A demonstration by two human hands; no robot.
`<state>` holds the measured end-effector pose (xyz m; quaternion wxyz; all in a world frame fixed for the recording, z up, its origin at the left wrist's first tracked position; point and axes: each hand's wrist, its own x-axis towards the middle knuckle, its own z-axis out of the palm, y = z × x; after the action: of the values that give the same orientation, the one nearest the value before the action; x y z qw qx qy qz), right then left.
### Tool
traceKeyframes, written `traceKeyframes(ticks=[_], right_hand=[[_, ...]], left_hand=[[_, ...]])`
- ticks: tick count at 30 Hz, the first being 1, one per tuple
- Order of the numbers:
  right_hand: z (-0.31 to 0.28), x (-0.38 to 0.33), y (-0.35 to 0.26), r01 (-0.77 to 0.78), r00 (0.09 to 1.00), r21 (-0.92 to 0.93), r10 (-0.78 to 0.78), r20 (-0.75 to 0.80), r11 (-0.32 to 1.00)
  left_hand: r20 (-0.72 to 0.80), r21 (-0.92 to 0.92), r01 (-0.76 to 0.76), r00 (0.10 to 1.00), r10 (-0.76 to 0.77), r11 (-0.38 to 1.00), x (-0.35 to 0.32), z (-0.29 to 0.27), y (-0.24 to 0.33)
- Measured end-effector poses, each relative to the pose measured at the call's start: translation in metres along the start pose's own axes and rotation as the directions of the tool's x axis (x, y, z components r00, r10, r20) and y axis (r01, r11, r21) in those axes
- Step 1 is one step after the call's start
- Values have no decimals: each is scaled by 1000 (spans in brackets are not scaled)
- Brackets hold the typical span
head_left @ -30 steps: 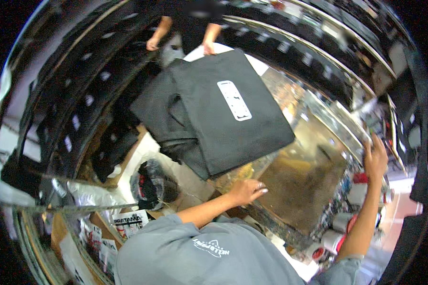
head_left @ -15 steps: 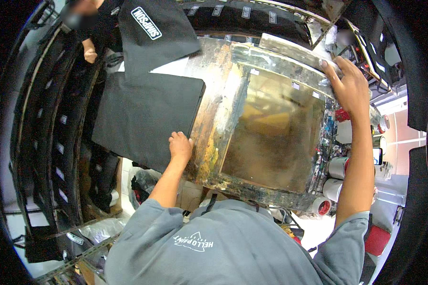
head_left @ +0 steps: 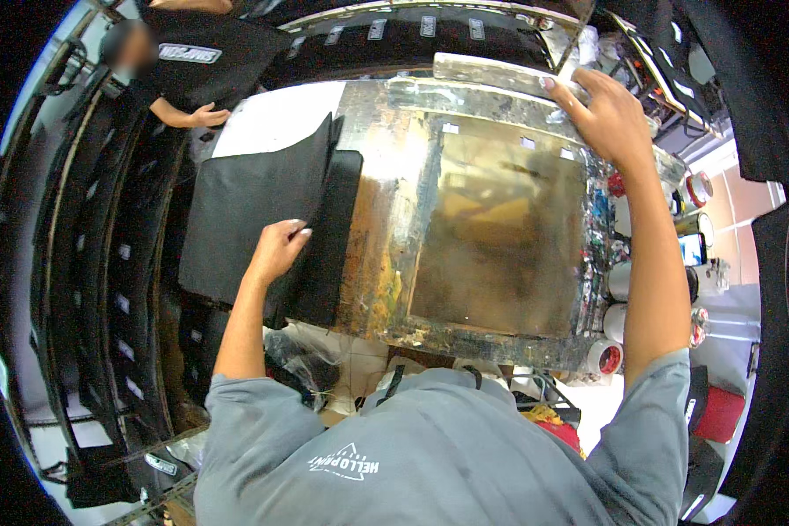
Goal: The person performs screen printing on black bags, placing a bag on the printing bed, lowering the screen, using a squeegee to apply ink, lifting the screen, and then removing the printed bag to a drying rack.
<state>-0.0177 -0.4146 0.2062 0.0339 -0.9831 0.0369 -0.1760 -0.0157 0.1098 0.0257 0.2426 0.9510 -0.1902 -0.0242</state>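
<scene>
My left hand [head_left: 280,250] is closed in a pinch on the edge of a flat black fabric piece [head_left: 237,202], whose right side is lifted and folding over. Under it another black piece [head_left: 337,228] shows along the board. At the far right corner of a stained screen-printing frame [head_left: 500,228], my right hand [head_left: 609,118] grips the end of a long worn wooden bar [head_left: 491,73], thumb on the near side and fingers beyond. The frame's mesh is brownish and see-through.
A co-worker's open hand [head_left: 206,116] reaches in at far left, beside a white sheet [head_left: 276,114] and a black printed piece [head_left: 223,57]. Racks of black pieces [head_left: 88,254] curve along the left. Paint cans and tape rolls [head_left: 605,357] stand right of the frame.
My left hand has moved left and up, raising the black piece's edge. The black printed piece has moved off the stack toward the co-worker, uncovering the white sheet. My right hand keeps its place.
</scene>
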Motion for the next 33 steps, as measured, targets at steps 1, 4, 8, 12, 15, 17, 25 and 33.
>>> traceKeyframes(ticks=[1, 4, 8, 12, 15, 17, 25, 33], right_hand=[[20, 1, 17, 81, 976, 19, -76, -202, 997], [18, 7, 13, 97, 989, 1, -97, -110, 995], [22, 8, 17, 124, 970, -1, -121, -209, 992], [24, 5, 20, 151, 966, 31, -141, -215, 988], [25, 0, 17, 128, 971, 24, -120, -207, 992], [19, 2, 15, 168, 959, 35, -155, -239, 985], [19, 37, 26, 117, 979, -18, -118, -165, 993], [-13, 42, 16, 77, 996, 122, -81, 27, 990]], left_hand=[[110, 6, -25, 994, 25, 1000, 14, 2, 28], [182, -6, -146, 973, 145, 989, 33, 63, 101], [268, -155, -213, 931, 248, 965, 67, 199, 208], [81, -280, -366, 912, 402, 887, 53, 269, 251], [186, 113, -521, 847, 497, 846, 37, 252, 207], [251, 186, -469, 872, 420, 863, 29, 278, 182], [232, 124, -373, 912, 339, 919, 42, 310, 216], [227, 108, -364, 915, 334, 925, 48, 317, 220]])
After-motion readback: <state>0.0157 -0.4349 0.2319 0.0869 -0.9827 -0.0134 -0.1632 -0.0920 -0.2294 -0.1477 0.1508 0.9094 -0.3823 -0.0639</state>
